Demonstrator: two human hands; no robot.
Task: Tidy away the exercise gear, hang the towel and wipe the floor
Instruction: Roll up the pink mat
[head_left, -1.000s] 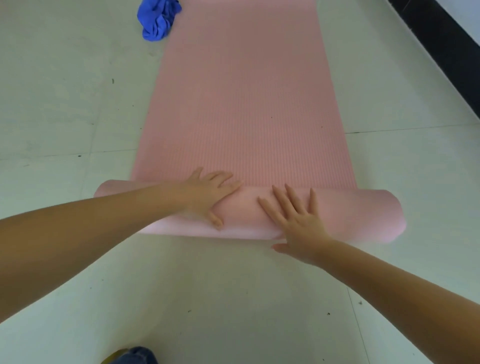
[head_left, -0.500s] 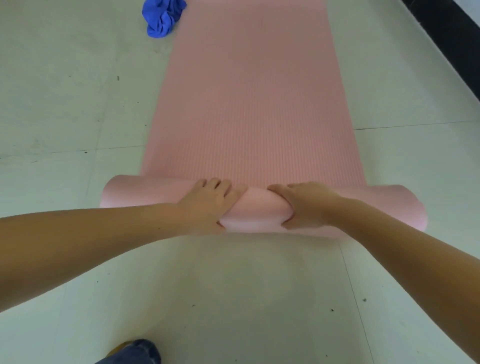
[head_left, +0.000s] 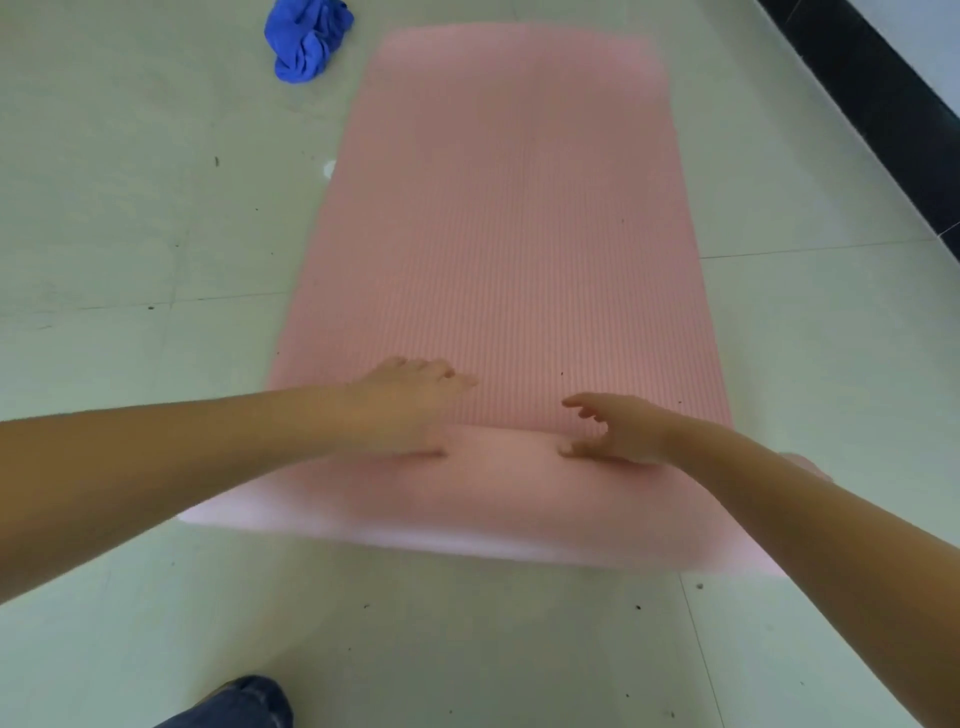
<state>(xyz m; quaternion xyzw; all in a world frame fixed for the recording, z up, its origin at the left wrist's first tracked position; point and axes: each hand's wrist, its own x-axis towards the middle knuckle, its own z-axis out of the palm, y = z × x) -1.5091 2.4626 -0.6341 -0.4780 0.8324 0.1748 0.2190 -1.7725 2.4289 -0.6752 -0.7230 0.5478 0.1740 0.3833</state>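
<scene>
The long pink ribbed foam exercise mat lies flat on the pale tiled floor, w/ only its near end turned up into a loose, fat roll that sits across the frame just in front of the person; the roll is blurred, so how tight it is can't be judged. The left hand lies palm-down on top of the roll at its far edge, fingers fairly straight and reaching onto the flat ribbed part, pressing rather than gripping. The right hand sits just beside it to the right, well apart from the mat's side edge; its fingers are spread and half-curled, thumb low against the roll, and it doesn't look closed round anything, tho motion blur makes contact hard to call. Beyond the mat's far left corner, near but apart from it, a crumpled bright blue towel sits in a heap on the floor. A dark skirting strip runs along the far right, and a bit of dark blue denim shows at the bottom edge. Progress, as a judgement: early. Most of the mat is unrolled, approx. the first turn or two done; the towel isn't hung, and the floor has dark specks, so wiping looks not yet done.
</scene>
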